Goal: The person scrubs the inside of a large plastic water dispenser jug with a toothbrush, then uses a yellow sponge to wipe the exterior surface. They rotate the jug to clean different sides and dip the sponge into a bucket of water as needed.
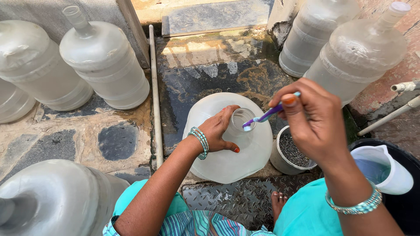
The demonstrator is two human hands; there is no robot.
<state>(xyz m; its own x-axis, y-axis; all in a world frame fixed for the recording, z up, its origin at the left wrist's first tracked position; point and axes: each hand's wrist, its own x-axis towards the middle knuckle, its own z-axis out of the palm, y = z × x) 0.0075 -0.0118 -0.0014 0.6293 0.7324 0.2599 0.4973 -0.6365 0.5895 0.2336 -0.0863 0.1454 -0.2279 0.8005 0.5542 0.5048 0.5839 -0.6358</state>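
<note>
A large translucent water jug (227,153) stands upright on the wet stone floor in front of me. My left hand (221,129) grips its neck (242,120) just below the open mouth. My right hand (313,120) holds a purple and blue toothbrush (267,114), whose bristle end rests at the rim of the jug's mouth. Both wrists wear turquoise bangles.
Several more large jugs stand around: two at the back left (103,65), two at the back right (358,57), one near the front left (52,199). A small white pot of dark grit (291,153) sits right of the jug. A white jug-scoop (380,168) rests in a black tub (407,205). A thin pipe (154,91) runs along the floor.
</note>
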